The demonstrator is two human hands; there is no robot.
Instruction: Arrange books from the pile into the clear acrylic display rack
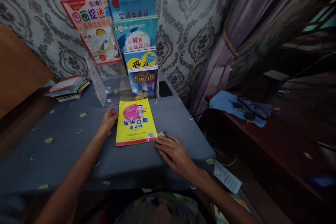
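A yellow workbook (pixel 136 122) with a pink circle and a cartoon figure on its cover lies flat on the table in front of the stand. My left hand (pixel 107 123) is beside its left edge, fingers partly bent and apart, the fingertips close to the cover. At the lower right corner of the workbook rests my right hand (pixel 174 152), palm down with the fingers stretched out. Its fingertips are at the corner; whether they touch it I cannot tell. Neither hand grips anything.
A clear tiered stand (pixel 98 82) holds several books, among them a red-bordered picture book (pixel 98 38) and a dark blue book (pixel 143 82). A pile of books (pixel 68 87) lies left, a black phone-like slab (pixel 165 89) right. The table (pixel 68 140) has a grey-blue cloth.
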